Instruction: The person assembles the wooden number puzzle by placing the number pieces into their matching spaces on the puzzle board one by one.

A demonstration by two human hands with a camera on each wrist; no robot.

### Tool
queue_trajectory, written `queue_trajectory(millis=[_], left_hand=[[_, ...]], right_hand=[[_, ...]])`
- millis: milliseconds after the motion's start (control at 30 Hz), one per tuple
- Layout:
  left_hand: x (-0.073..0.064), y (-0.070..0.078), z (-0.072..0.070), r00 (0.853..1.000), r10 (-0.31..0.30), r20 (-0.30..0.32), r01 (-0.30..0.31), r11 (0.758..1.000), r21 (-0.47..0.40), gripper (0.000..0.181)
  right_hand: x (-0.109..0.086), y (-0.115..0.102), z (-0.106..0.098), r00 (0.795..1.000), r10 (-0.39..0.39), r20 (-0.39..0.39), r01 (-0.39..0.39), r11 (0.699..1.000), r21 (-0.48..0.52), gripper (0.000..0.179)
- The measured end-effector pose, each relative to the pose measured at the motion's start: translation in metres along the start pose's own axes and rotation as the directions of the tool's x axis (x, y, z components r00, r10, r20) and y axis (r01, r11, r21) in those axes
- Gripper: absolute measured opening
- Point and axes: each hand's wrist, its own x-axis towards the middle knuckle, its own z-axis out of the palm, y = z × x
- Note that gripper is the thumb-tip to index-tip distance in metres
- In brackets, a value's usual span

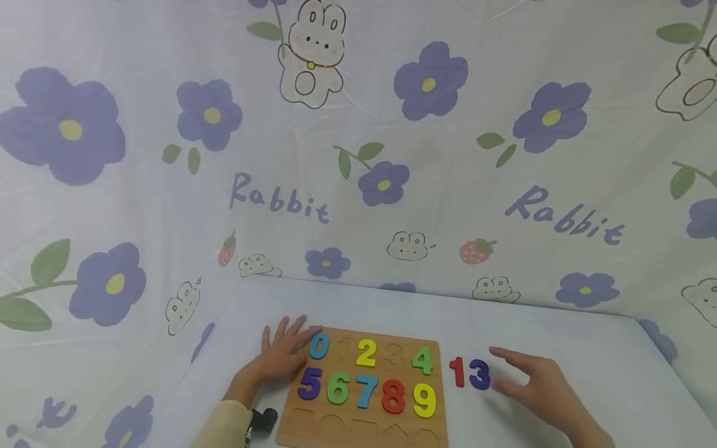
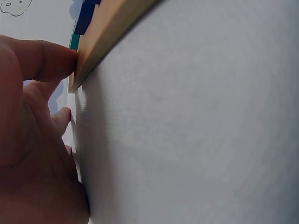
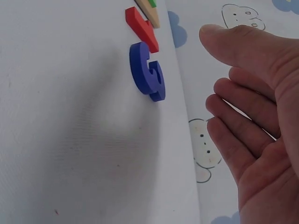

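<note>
A wooden number puzzle board [image 1: 347,418] lies on the white table, with coloured numerals in most of its upper slots. The slots for 1 and 3 are bare recesses. My left hand [image 1: 287,351], fingers spread, rests at the board's upper left corner, next to the blue 0 [image 1: 318,346]; the left wrist view shows its thumb [image 2: 51,60] touching the board's edge. Right of the board lie a red number 1 [image 1: 457,371] and a purple number 3 [image 1: 480,374], side by side. My right hand [image 1: 540,386] hovers just right of the 3, fingers apart, holding nothing.
Along the board's bottom row are shape recesses [image 1: 332,428]. A black strap or device [image 1: 263,422] sits at the left wrist, by a beige sleeve [image 1: 224,424]. Behind the table hangs a cloth [image 1: 358,137] printed with rabbits and purple flowers.
</note>
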Motion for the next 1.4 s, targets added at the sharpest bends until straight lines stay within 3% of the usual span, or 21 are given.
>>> queue_trajectory(millis=[533,900,1200,1400], left_hand=[[0.0,0.001,-0.005,1.0,0.009,0.023,-0.009,1.0,-0.011,0.063],[-0.001,-0.002,-0.004,0.999,-0.008,0.035,0.008,1.0,0.0,0.062],[-0.004,-0.002,-0.006,0.999,0.008,0.044,-0.007,1.0,-0.023,0.061],[-0.002,-0.008,-0.002,1.0,0.014,0.016,-0.014,1.0,-0.013,0.061]], right_hand=[[0.009,-0.003,0.027,0.996,0.078,0.042,-0.081,0.994,0.069,0.062],[0.01,-0.005,0.039,0.992,0.122,0.031,-0.123,0.992,0.028,0.062],[0.003,-0.006,0.034,0.995,0.1,0.009,-0.1,0.995,0.016,0.062],[-0.003,-0.019,0.023,0.997,0.043,-0.061,-0.042,0.999,0.02,0.062]])
